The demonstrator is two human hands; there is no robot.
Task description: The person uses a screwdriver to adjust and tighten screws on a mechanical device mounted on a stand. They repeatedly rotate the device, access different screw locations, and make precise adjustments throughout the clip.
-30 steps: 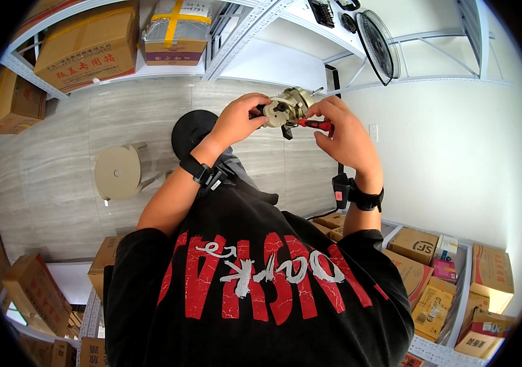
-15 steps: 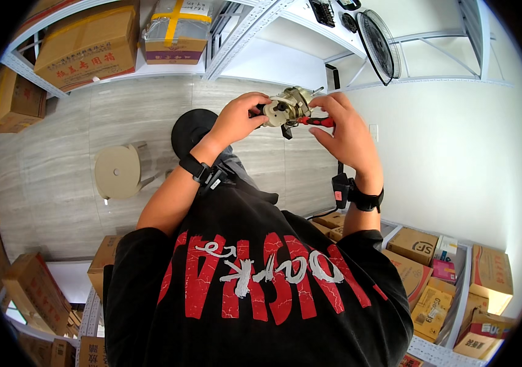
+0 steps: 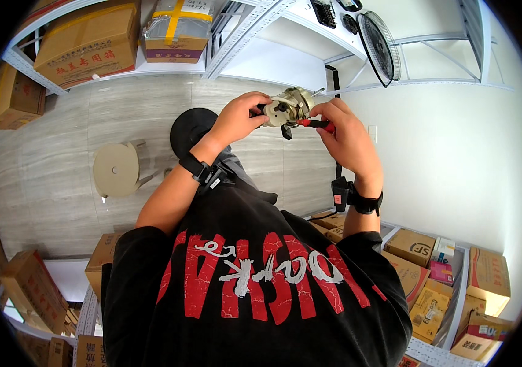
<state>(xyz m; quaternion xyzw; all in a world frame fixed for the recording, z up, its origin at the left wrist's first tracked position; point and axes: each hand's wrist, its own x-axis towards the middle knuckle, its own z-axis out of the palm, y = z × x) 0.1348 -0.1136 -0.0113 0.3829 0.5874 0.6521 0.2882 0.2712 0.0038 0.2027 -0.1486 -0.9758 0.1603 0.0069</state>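
Observation:
My left hand (image 3: pixel 244 116) is closed on the near-left side of a fan motor (image 3: pixel 295 103), which has a pale round housing, a metal body and a thin shaft at its far right. It is held up above the floor. My right hand (image 3: pixel 348 136) grips a red-and-black screwdriver (image 3: pixel 318 123) at the motor's right side, thumb and fingers round its handle. The screwdriver points left, with its tip against or close to the lower part of the motor; exact contact cannot be made out. A small black piece (image 3: pixel 286 131) hangs under the motor.
Ahead stands a white metal shelf (image 3: pixel 255 30) with cartons and a fan grille (image 3: pixel 378 48). A beige stool (image 3: pixel 116 169) is on the floor at left, beside a round black seat (image 3: pixel 192 131). Cardboard boxes (image 3: pixel 430 309) fill shelving at lower right; a white wall (image 3: pixel 444 159) rises at right.
The fingers of my right hand have closed in on the screwdriver handle, where they were spread more loosely before. My left hand and the motor have hardly moved.

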